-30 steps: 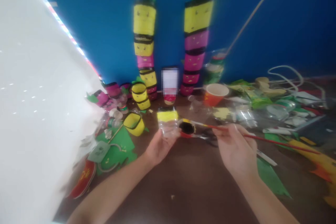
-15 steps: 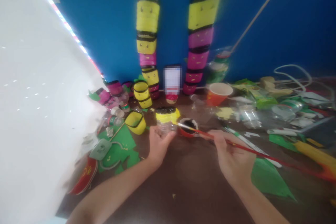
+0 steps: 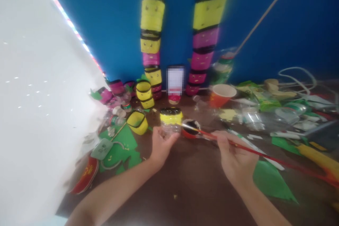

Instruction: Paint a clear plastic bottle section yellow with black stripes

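Note:
My left hand (image 3: 162, 148) grips the lower part of a clear plastic cup (image 3: 171, 120), which looks like a cut bottle piece. Its upper band is coated yellow and its top is black; the lower part is bare and see-through. A long red-handled paintbrush (image 3: 233, 143) is pinched in my right hand (image 3: 237, 159), bristles pointing left. The yellow-tipped bristles meet the cup's right side, near the lower edge of the yellow band. Just right of the cup and behind the brush sits a small red bowl (image 3: 191, 130) with dark contents.
At left lie a yellow cup (image 3: 137, 123), green paper (image 3: 124, 144) and a red bowl (image 3: 86, 174). An orange paper cup (image 3: 222, 95) stands behind the brush. Yellow and magenta stacks (image 3: 153, 14) lean on the blue wall. Plastic bottles (image 3: 253, 118) and scraps crowd the right.
The view has shifted slightly. My left hand and the cup appear turned a little, with the yellow band showing more plainly. The brush still points at the cup's right side.

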A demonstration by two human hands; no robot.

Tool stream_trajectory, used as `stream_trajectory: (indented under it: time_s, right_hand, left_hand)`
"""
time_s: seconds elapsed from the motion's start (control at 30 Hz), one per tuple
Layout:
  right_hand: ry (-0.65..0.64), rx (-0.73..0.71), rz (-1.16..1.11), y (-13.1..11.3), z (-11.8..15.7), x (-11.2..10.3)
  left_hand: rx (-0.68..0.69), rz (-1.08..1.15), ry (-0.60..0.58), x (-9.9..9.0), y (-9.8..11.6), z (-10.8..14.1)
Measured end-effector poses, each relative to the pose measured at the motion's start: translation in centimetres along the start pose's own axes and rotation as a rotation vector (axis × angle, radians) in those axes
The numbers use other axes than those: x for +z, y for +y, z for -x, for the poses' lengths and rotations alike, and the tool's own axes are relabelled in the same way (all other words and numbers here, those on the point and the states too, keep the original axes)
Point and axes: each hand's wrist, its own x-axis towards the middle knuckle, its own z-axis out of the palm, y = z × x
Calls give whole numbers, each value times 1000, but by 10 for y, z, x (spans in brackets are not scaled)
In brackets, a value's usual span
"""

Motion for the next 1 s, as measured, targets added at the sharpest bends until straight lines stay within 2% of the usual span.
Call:
stream_trajectory:
  time_s: [0.17, 0.37, 0.53, 0.63, 0.8, 1.0]
  right_hand:
    - [-25, 6, 46, -4, -1, 2]
    - [63, 125, 10, 3, -2, 0]
    - [15, 190, -13, 4, -3, 1]
    - [46, 243, -82, 6, -4, 1]
    - [-12, 276, -114, 11, -4, -1]
    - [26, 285, -248, 19, -5, -6]
  left_hand:
    - [11, 16, -24, 1, 1, 1]
    - [-16, 37, -7, 0, 0, 0]
    - [-28, 40, -25, 0, -1, 0]
    - [-30, 20, -26, 0, -2, 0]
    - [-25, 16, -68, 0, -1, 1]
    - [-17, 38, -30, 1, 0, 0]
